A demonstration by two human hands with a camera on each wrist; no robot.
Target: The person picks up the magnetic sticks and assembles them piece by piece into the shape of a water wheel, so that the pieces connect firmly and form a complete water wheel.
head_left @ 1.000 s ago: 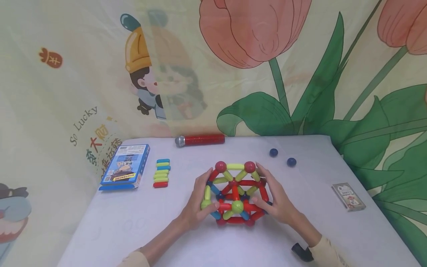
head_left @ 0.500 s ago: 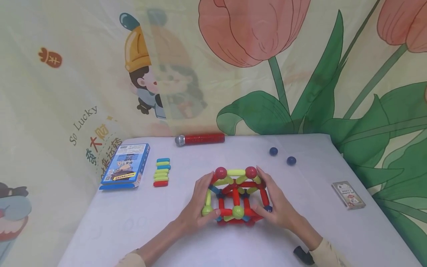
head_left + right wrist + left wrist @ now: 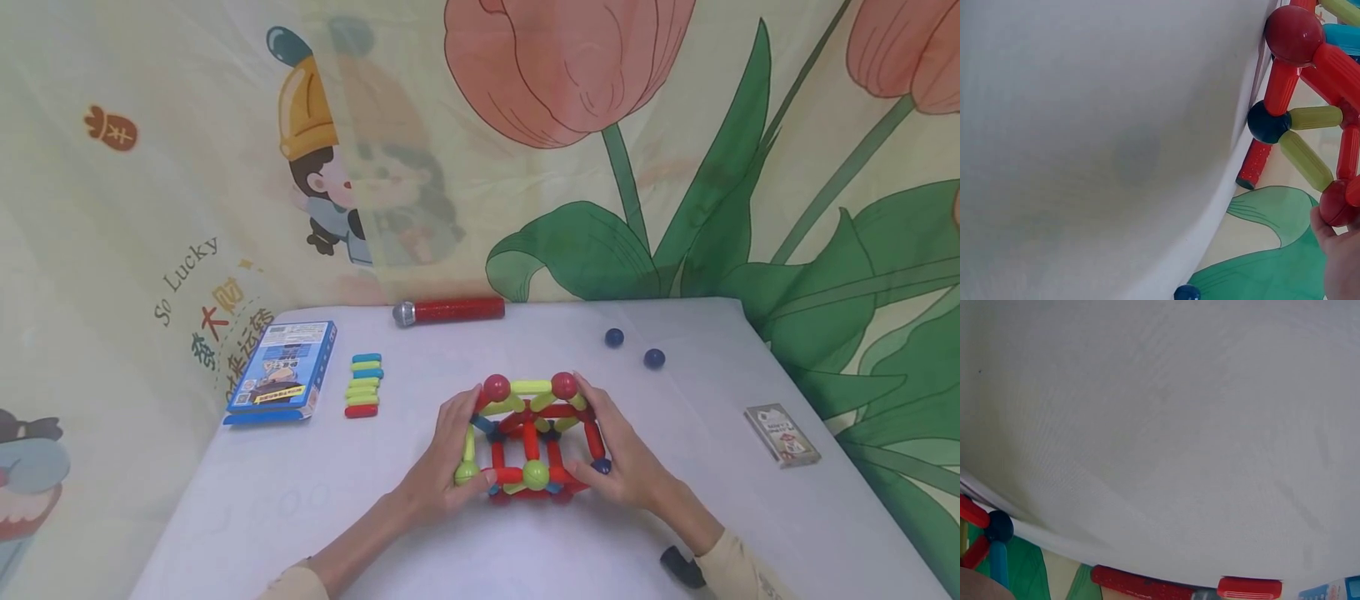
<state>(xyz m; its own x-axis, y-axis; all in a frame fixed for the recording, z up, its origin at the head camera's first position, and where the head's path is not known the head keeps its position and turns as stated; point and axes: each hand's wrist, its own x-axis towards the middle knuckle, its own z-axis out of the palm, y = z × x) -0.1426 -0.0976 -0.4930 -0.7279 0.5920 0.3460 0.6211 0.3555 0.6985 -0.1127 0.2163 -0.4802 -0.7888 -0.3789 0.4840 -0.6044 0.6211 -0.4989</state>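
Both hands hold a cage-like magnetic ball-and-stick structure [image 3: 530, 442] near the middle of the white table in the head view. Red, green and dark blue balls join its red, lime and blue sticks. My left hand [image 3: 435, 471] grips the left side, its thumb against a front red stick beside a green ball [image 3: 536, 475]. My right hand [image 3: 630, 458] grips the right side, thumb by a dark blue ball. The left wrist view catches just one corner of the structure [image 3: 999, 526]. In the right wrist view, fingers [image 3: 1329, 234] touch a red ball [image 3: 1337, 203].
A blue box [image 3: 281, 371] lies at left beside a column of loose sticks [image 3: 363, 383]. A red tube with a silver rounded end [image 3: 450, 311] lies at the back. Two dark blue balls [image 3: 654, 359], a small flat case [image 3: 782, 435] and a black curved piece [image 3: 681, 567] are at right.
The structure has tipped between my hands: its upper and front green balls sit slightly lower in view, and its bottom red balls show less. Both hands keep their grip.
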